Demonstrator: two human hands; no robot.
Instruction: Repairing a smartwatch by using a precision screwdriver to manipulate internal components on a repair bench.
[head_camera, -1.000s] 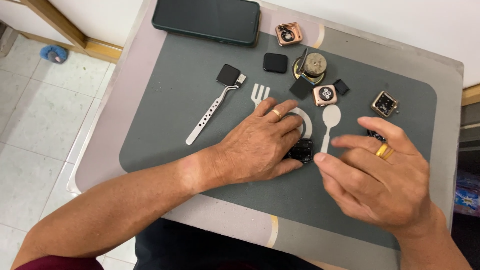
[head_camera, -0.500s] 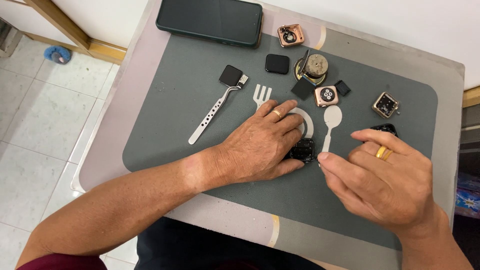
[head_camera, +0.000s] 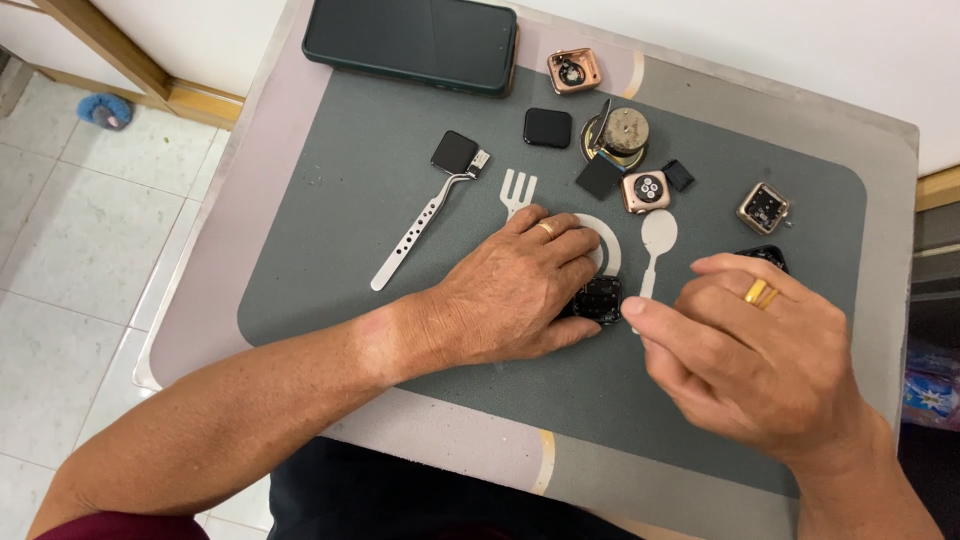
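My left hand (head_camera: 510, 295) lies flat on the grey placemat (head_camera: 330, 260), its fingertips holding down a small black watch case (head_camera: 598, 298). A gold ring is on one finger. My right hand (head_camera: 760, 365) is just to the right, fingers curled together, with the thumb tip almost touching the case's right edge. It wears a gold ring too. I cannot see whether anything is pinched in it. A dark part (head_camera: 765, 255) peeks out behind its knuckles.
Metal tweezers (head_camera: 415, 235) lie left of my hand, tips at a black square screen (head_camera: 455, 152). A dark phone (head_camera: 410, 40) is at the far edge. Several watch cases and parts lie scattered: rose-gold case (head_camera: 573, 70), black screen (head_camera: 548, 127), round metal piece (head_camera: 622, 130), gold case (head_camera: 765, 207).
My right hand has closed in on the black case, its thumb tip now beside it. My left hand has stayed pressed on the case.
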